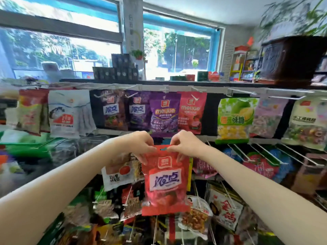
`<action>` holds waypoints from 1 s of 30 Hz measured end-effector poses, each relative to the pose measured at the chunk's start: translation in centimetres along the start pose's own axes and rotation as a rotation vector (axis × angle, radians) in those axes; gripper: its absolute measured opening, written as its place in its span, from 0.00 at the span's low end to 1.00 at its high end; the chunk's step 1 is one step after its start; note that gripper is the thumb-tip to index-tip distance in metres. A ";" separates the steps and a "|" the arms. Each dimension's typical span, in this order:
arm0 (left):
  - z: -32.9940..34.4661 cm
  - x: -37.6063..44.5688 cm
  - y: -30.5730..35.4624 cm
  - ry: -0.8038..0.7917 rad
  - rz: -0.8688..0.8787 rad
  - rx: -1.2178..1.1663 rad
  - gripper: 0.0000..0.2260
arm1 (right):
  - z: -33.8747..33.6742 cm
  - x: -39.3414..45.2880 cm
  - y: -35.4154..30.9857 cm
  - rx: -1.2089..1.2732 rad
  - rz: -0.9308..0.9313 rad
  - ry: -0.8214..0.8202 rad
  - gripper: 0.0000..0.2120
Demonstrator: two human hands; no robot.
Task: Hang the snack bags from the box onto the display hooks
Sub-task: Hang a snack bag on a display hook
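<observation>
A red snack bag [165, 183] with a white label hangs upright in front of the display rack, held by its top edge. My left hand [141, 145] pinches the bag's top left corner and my right hand [184, 145] pinches the top right corner, either side of its hang hole. Just above, the top rail carries white hooks [196, 89] with a purple bag [163, 114] and a pink-red bag [192, 112] hanging on them. The box is not in view.
Several more bags hang left and right along the top rail, such as a white bag [65, 112] and a green bag [233, 119]. Bare white hooks [265, 152] stick out at the right on the second row. Lower rows hold many packets. Dark boxes [116, 69] stand on the shelf top.
</observation>
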State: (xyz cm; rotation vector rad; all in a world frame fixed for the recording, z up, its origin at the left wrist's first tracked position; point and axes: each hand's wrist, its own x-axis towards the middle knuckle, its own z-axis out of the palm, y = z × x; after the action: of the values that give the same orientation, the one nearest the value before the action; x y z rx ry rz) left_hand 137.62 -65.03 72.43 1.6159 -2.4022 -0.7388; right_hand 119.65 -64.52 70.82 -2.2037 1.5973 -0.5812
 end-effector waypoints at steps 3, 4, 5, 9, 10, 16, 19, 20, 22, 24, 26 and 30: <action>-1.9 -1.0 -3.1 0.034 -0.048 -0.143 0.09 | 0.4 2.3 -3.4 -0.050 -0.072 -0.010 0.10; -2.7 -1.3 -4.1 0.055 -0.047 -0.168 0.09 | 0.5 3.2 -4.6 -0.066 -0.091 -0.017 0.09; -3.6 -1.5 -5.1 0.078 -0.041 -0.181 0.09 | 0.7 4.2 -5.7 -0.065 -0.105 -0.023 0.07; -7.4 -1.8 -9.0 0.191 -0.018 -0.108 0.08 | 2.1 8.6 -9.0 -0.001 -0.109 -0.006 0.07; -8.2 -1.7 -10.0 0.209 -0.013 -0.093 0.08 | 2.7 9.5 -9.8 0.014 -0.106 0.004 0.07; -11.1 -0.3 -14.9 0.297 0.076 0.289 0.10 | 7.5 13.8 -11.3 0.060 -0.086 0.105 0.09; -11.4 1.5 -16.0 0.259 0.118 0.360 0.10 | 8.4 14.7 -11.0 0.063 -0.026 0.109 0.09; -11.6 2.1 -16.1 0.270 0.138 0.372 0.10 | 8.1 14.9 -10.9 0.055 -0.014 0.122 0.09; -12.0 3.3 -16.0 0.330 0.193 0.390 0.11 | 6.9 15.4 -10.6 0.077 0.002 0.165 0.09; -12.4 4.3 -15.5 0.425 0.243 0.382 0.11 | 5.6 15.7 -10.3 0.114 0.013 0.244 0.08; -12.7 4.9 -15.0 0.532 0.280 0.356 0.11 | 4.6 15.7 -10.4 0.097 0.005 0.354 0.06; -13.6 5.4 -14.7 0.665 0.350 0.290 0.11 | 4.0 15.8 -11.1 0.036 -0.033 0.554 0.07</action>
State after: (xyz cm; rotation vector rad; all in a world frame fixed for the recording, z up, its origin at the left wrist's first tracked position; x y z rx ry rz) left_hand 152.91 -78.52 76.44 1.1970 -2.2325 0.1966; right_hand 135.11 -76.06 74.99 -2.1591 1.7766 -1.3072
